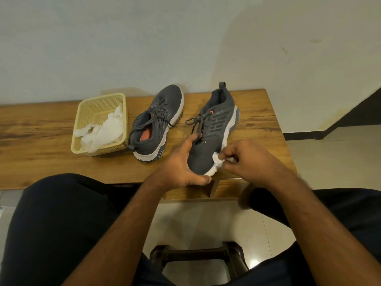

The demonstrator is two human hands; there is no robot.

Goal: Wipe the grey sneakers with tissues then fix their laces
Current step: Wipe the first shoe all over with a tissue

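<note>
1. The right sneaker (210, 137) lies on the wooden table (41, 129), toe near the person, heel far
2. It is dark grey with a white sole and loose laces (195, 120)
3. The left hand (181, 162) holds its toe
4. The right hand (245, 159) pinches a white tissue (216, 162) against the sole
5. The left sneaker (156, 122) points its toe far, beside a yellow basket (99, 104) of tissues (103, 131)

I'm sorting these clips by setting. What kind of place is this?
Probably a room in a home, not a workshop: a plain painted wall, a glossy tiled floor, and a low wooden table holding sneakers and a small plastic basket of tissues.
</note>
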